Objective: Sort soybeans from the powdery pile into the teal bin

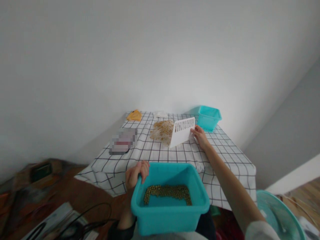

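My left hand [138,173] is closed around the far left corner of a turquoise plastic bin [170,218], which is close to my body at the table's front edge. Many small gold-brown beads [166,191] lie on the bin's floor. Over the table, my right hand [199,135] pinches the right edge of a white plastic panel [182,135] with a row of slots along its top. The panel stands tilted on its lower edge. Just left of it, a loose pile of similar golden pieces [163,129] is spread on what looks like clear plastic.
A checked cloth [150,151] covers the table. A second turquoise bin [209,117] sits at the back right. Yellow bags [135,115] lie at the back left, near a blurred-out item [123,141]. A teal round tub [277,213] stands on the floor at right.
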Demonstrator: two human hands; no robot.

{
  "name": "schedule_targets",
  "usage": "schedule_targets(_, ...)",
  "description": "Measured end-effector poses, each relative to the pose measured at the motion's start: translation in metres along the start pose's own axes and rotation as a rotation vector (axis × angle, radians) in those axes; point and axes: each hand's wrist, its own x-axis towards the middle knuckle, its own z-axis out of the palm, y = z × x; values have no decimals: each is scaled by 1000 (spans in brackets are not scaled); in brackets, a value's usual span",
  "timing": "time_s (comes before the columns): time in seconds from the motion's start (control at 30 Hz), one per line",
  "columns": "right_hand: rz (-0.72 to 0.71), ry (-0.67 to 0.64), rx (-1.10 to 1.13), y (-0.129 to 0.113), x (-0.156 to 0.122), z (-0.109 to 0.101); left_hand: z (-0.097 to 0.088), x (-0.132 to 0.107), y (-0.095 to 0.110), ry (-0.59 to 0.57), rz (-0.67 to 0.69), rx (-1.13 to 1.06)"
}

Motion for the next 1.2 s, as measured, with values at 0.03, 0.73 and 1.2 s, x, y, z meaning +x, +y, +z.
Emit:
schedule_targets(0.03,4,9,-1,0,0,0,0,0,0,-6,-3,6)
schedule_targets(0.73,83,-107,-20,2,-4,0,-6,-5,0,-68,-19,23)
schedule_targets(1.2,-46,150,128,13,10,-10,-6,-6,2,-61,-35,28)
